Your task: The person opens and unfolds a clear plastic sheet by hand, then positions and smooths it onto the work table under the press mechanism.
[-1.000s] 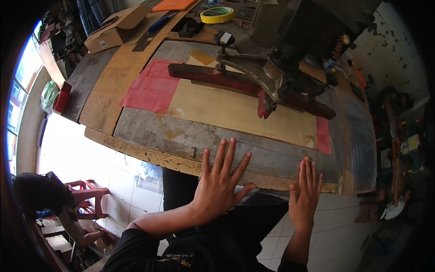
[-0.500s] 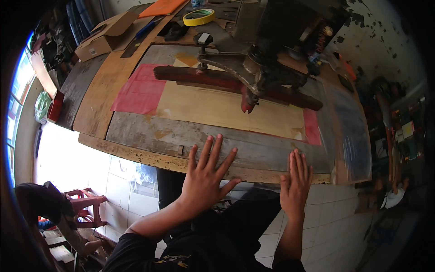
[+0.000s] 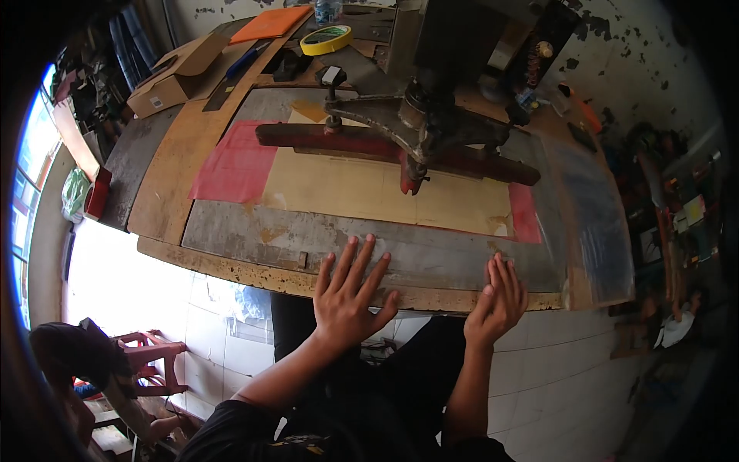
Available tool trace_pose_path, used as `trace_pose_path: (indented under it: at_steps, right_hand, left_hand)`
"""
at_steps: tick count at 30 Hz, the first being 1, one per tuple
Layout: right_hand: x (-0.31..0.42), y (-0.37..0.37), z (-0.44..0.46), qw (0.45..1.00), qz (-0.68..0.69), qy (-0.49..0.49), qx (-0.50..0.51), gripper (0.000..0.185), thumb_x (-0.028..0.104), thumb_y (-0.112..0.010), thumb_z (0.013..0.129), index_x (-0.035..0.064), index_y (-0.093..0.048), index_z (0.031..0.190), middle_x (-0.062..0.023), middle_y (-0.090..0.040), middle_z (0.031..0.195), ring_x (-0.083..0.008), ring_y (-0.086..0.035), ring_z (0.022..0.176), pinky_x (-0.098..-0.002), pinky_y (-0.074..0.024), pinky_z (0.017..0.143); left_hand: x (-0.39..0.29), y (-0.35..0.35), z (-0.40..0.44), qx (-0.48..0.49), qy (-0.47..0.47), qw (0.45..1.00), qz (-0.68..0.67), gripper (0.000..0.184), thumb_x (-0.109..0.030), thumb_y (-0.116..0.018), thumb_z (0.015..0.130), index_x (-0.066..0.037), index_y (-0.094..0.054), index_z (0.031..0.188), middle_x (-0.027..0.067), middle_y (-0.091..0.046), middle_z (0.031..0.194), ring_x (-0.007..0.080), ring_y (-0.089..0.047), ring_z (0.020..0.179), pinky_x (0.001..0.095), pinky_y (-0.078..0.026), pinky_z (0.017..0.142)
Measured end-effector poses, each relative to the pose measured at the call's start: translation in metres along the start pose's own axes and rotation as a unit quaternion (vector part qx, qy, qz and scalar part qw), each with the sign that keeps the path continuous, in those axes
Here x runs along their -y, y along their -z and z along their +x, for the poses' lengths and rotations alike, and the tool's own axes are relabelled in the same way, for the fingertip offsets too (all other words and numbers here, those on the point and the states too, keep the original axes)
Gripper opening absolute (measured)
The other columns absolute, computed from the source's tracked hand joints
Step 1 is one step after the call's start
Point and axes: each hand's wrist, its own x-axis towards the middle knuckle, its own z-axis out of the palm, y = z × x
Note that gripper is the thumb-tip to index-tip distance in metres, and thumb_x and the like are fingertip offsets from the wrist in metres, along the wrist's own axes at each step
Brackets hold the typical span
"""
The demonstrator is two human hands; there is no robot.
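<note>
Fingers spread, my left hand (image 3: 350, 296) rests on the front edge of the worktable, its fingertips on the grey board. My right hand (image 3: 496, 300) lies farther right on the same edge, fingers stretched out close together and thumb near them. Neither hand holds anything. Beyond my fingertips, a long beige sheet (image 3: 369, 189) lies on the grey board (image 3: 223, 231), with a red sheet (image 3: 235, 162) at its left end and a red strip (image 3: 525, 212) at its right. Above it hangs a metal machine bracket (image 3: 377, 115) carrying a dark red bar (image 3: 296, 137).
A roll of yellow tape (image 3: 326, 40), a cardboard box (image 3: 171, 75) and an orange folder (image 3: 271, 25) lie toward the back left. Clear plastic sheeting (image 3: 604, 239) covers the table's right end. A person (image 3: 85, 362) bends near a red stool (image 3: 158, 358) at lower left.
My right hand has turned slightly, its thumb moving up toward the fingers. My left hand stays spread on the edge. The view has shifted a little; the bracket and sheets look unchanged.
</note>
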Motion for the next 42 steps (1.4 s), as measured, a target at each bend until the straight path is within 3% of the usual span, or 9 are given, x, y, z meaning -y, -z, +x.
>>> trace_pose_path:
  at_steps: [11, 20, 24, 25, 28, 29, 36, 42]
  right_hand:
    - [0.001, -0.005, 0.003, 0.998, 0.021, 0.024, -0.057, 0.043, 0.021, -0.042, 0.11, 0.0009, -0.079, 0.119, -0.0099, -0.077, 0.128, -0.0307, -0.068, 0.127, -0.0452, -0.0408, 0.111]
    - [0.0, -0.008, 0.001, 0.997, 0.02, 0.028, -0.063, 0.045, 0.023, -0.04, 0.108, 0.0012, -0.078, 0.118, -0.0099, -0.078, 0.127, -0.0303, -0.07, 0.123, -0.0434, -0.0408, 0.107]
    - [-0.001, -0.011, 0.001, 0.995, 0.032, 0.046, -0.088, 0.046, 0.023, -0.039, 0.108, 0.0005, -0.079, 0.116, -0.012, -0.078, 0.125, -0.0321, -0.072, 0.119, -0.0435, -0.0423, 0.106]
    - [-0.001, -0.011, 0.0, 0.994, 0.034, 0.052, -0.091, 0.046, 0.022, -0.038, 0.109, 0.0, -0.079, 0.116, -0.0126, -0.078, 0.124, -0.0326, -0.072, 0.118, -0.044, -0.0429, 0.106]
    - [0.002, -0.011, 0.0, 0.994, 0.024, 0.049, -0.091, 0.046, 0.021, -0.038, 0.109, -0.0008, -0.078, 0.114, -0.0129, -0.078, 0.123, -0.0331, -0.072, 0.118, -0.0458, -0.0449, 0.105]
    - [-0.001, -0.013, 0.0, 0.993, 0.019, 0.061, -0.095, 0.046, 0.02, -0.037, 0.111, -0.0015, -0.078, 0.114, -0.013, -0.078, 0.123, -0.0338, -0.072, 0.118, -0.0468, -0.0461, 0.105]
    - [-0.002, -0.017, -0.003, 0.992, 0.087, 0.043, -0.083, 0.044, 0.015, -0.038, 0.112, -0.0036, -0.077, 0.119, -0.0143, -0.077, 0.126, -0.0346, -0.071, 0.121, -0.0472, -0.0492, 0.107]
    - [-0.003, -0.007, -0.005, 0.995, 0.03, 0.067, -0.064, 0.039, 0.014, -0.043, 0.112, -0.0033, -0.077, 0.119, -0.0132, -0.076, 0.127, -0.0326, -0.07, 0.123, -0.0471, -0.0493, 0.107]
  left_hand:
    - [0.003, 0.003, 0.002, 0.014, -0.008, 1.0, 0.009, 0.053, -0.035, -0.073, 0.085, -0.016, -0.072, 0.135, 0.0144, -0.062, 0.152, 0.0329, -0.056, 0.144, 0.048, -0.038, 0.12]
    - [0.0, 0.002, 0.0, -0.006, 0.006, 1.0, -0.009, 0.049, -0.034, -0.073, 0.086, -0.015, -0.074, 0.131, 0.0088, -0.065, 0.149, 0.0308, -0.057, 0.144, 0.0458, -0.04, 0.119]
    - [-0.002, 0.01, -0.002, 0.075, 0.029, 0.996, -0.028, 0.058, -0.039, -0.075, 0.089, -0.017, -0.067, 0.142, 0.0118, -0.05, 0.163, 0.0337, -0.04, 0.156, 0.0596, -0.025, 0.125]
    - [-0.003, 0.013, -0.001, 0.097, 0.03, 0.995, -0.009, 0.063, -0.044, -0.072, 0.092, -0.018, -0.062, 0.149, 0.0185, -0.038, 0.17, 0.0396, -0.03, 0.159, 0.0664, -0.016, 0.125]
    - [-0.006, 0.017, 0.001, 0.099, 0.061, 0.993, -0.02, 0.067, -0.047, -0.069, 0.094, -0.018, -0.057, 0.153, 0.0253, -0.03, 0.171, 0.0446, -0.027, 0.16, 0.0674, -0.016, 0.125]
    - [-0.006, 0.017, 0.001, 0.107, 0.058, 0.993, -0.004, 0.07, -0.049, -0.066, 0.096, -0.018, -0.053, 0.157, 0.0288, -0.027, 0.171, 0.046, -0.025, 0.16, 0.067, -0.018, 0.125]
    - [0.0, 0.019, 0.0, 0.099, 0.055, 0.993, -0.032, 0.068, -0.049, -0.064, 0.099, -0.013, -0.052, 0.156, 0.0272, -0.029, 0.17, 0.0423, -0.029, 0.159, 0.0622, -0.026, 0.124]
    - [0.01, 0.04, -0.011, 0.068, 0.096, 0.992, -0.039, 0.059, -0.038, -0.069, 0.099, -0.012, -0.056, 0.151, 0.0221, -0.045, 0.159, 0.0387, -0.044, 0.147, 0.0546, -0.033, 0.122]
